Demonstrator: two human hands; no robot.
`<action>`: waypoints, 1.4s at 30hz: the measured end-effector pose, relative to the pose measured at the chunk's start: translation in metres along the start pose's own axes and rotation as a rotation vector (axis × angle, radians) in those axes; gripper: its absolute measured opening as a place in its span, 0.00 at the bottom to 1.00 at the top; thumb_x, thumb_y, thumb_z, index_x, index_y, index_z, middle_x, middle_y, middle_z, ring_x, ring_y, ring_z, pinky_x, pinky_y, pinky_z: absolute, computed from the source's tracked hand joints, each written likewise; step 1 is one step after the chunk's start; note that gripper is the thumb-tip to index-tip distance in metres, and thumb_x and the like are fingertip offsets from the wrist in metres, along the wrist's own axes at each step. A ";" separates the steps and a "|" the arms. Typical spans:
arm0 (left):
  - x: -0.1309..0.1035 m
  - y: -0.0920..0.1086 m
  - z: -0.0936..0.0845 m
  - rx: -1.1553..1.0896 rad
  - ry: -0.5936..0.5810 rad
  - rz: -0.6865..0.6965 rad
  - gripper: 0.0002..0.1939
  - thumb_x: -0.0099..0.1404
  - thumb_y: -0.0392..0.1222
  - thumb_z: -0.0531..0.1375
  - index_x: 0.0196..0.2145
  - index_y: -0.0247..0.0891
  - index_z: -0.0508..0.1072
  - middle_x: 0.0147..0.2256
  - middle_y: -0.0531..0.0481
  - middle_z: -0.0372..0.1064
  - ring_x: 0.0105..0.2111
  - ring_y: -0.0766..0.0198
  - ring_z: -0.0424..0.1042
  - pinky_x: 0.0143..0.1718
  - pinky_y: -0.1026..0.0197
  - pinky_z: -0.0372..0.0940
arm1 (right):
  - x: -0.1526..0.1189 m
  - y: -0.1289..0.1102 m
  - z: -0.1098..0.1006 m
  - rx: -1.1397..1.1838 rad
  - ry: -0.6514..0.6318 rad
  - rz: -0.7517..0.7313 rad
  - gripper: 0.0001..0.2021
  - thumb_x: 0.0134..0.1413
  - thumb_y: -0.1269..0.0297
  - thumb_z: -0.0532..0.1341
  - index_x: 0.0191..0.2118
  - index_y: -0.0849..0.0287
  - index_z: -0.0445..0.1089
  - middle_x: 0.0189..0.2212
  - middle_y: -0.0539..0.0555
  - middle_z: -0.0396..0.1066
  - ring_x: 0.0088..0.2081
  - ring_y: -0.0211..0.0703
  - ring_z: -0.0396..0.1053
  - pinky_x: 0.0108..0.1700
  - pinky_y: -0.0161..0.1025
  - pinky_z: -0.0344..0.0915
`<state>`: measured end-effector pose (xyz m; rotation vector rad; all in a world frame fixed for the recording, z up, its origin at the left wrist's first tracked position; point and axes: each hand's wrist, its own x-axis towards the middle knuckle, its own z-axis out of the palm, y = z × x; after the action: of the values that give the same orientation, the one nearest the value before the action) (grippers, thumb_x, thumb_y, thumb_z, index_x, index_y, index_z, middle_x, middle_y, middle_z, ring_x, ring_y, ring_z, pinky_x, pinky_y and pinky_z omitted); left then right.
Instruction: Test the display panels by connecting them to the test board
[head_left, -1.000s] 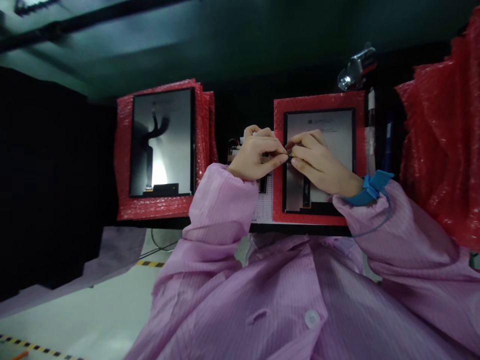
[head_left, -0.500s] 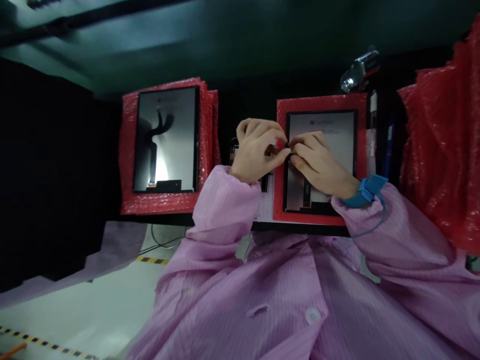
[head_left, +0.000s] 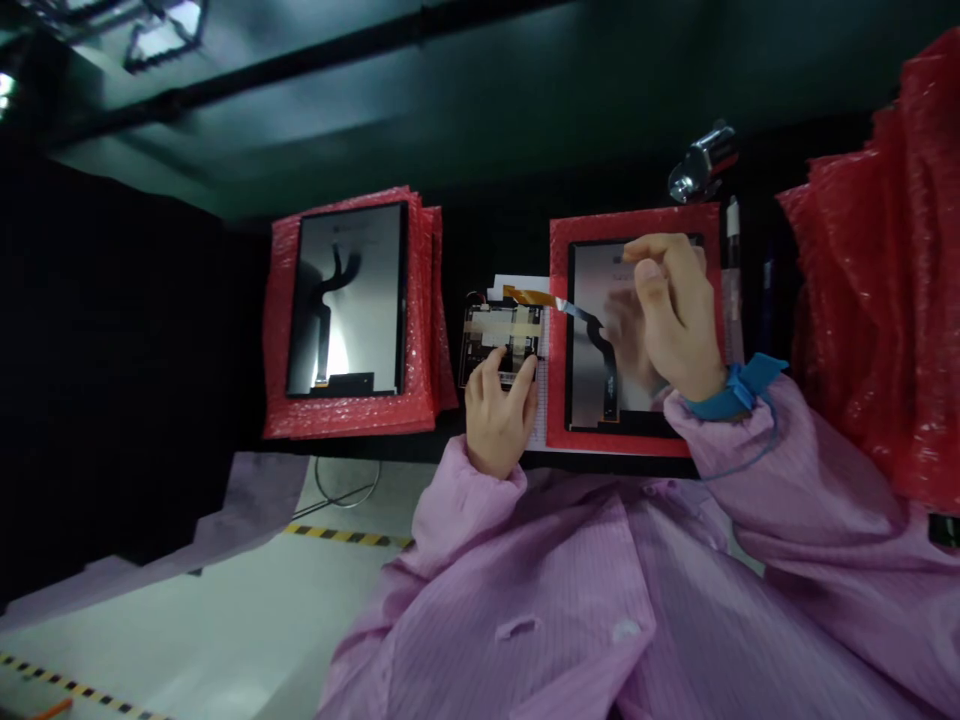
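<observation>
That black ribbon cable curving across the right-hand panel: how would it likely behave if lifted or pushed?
Probably floppy: the ribbon cable lies thin and flat in an S-curve on the display panel. Likely very light, so a push would bend it, not slide it. Possibly fragile where it narrows toward the orange strip leading to the small board under the left hand.

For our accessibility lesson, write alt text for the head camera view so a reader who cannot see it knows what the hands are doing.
A person in a pink coat rests the left hand on a small circuit board, while the right hand hovers over a display panel lying on red bubble wrap. A second panel lies on more wrap to the left.
</observation>
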<state>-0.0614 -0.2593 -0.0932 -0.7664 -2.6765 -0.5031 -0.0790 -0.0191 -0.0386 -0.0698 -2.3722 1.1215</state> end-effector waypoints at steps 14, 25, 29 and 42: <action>0.004 0.004 0.001 -0.025 0.098 0.056 0.16 0.72 0.37 0.55 0.52 0.39 0.79 0.55 0.37 0.74 0.57 0.48 0.69 0.60 0.43 0.63 | -0.024 0.000 -0.030 -0.166 -0.036 0.123 0.21 0.66 0.57 0.53 0.60 0.58 0.63 0.52 0.61 0.69 0.53 0.54 0.68 0.60 0.57 0.65; 0.000 0.049 0.003 -0.264 0.081 0.153 0.15 0.73 0.35 0.54 0.53 0.33 0.75 0.49 0.38 0.79 0.51 0.53 0.77 0.54 0.48 0.74 | -0.106 0.002 -0.037 -0.077 0.001 0.507 0.33 0.58 0.48 0.59 0.64 0.64 0.59 0.59 0.69 0.64 0.61 0.63 0.63 0.65 0.67 0.58; 0.007 0.037 -0.008 -0.360 -0.091 0.089 0.17 0.73 0.41 0.55 0.54 0.32 0.75 0.51 0.36 0.78 0.53 0.50 0.76 0.56 0.45 0.72 | -0.096 -0.020 -0.055 0.245 0.061 0.629 0.30 0.59 0.47 0.60 0.63 0.55 0.60 0.60 0.62 0.63 0.60 0.54 0.64 0.66 0.59 0.61; 0.088 0.035 -0.067 -1.344 -0.048 -0.413 0.26 0.75 0.57 0.48 0.64 0.46 0.67 0.63 0.45 0.69 0.64 0.52 0.68 0.64 0.47 0.64 | -0.084 -0.096 0.014 0.403 -0.103 0.072 0.32 0.71 0.42 0.42 0.69 0.57 0.53 0.67 0.62 0.57 0.68 0.54 0.53 0.70 0.60 0.56</action>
<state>-0.0996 -0.2198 0.0093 -0.4253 -2.2126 -2.4699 0.0032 -0.1131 -0.0108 0.0443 -2.1966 1.6512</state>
